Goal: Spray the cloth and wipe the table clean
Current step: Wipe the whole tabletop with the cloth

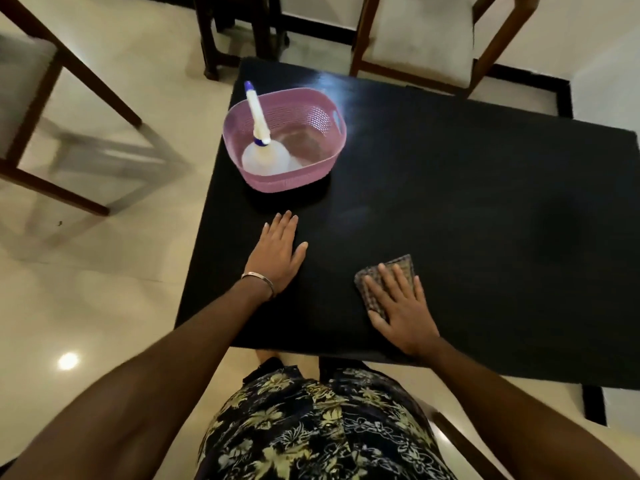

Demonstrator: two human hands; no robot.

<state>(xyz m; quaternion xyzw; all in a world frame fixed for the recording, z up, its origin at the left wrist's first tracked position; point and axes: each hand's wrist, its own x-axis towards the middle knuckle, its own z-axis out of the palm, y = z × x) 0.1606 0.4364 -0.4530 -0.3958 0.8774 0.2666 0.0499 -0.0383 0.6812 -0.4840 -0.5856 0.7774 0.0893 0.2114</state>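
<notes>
A black table (467, 209) fills the middle of the head view. Near its front edge lies a folded checked cloth (401, 266), and my right hand (401, 306) presses flat on it, fingers spread. To the left, my left hand (277, 254) rests palm down on the bare tabletop with nothing in it and a bracelet at the wrist. A white spray bottle (258, 126) with a blue nozzle lies tilted inside a pink perforated basket (311, 116) at the table's far left.
Wooden chairs stand around the table: one at the far side (422, 36), one on the left (45, 109) on the glossy tiled floor (104, 306). The chair I sit on shows at bottom right (460, 441).
</notes>
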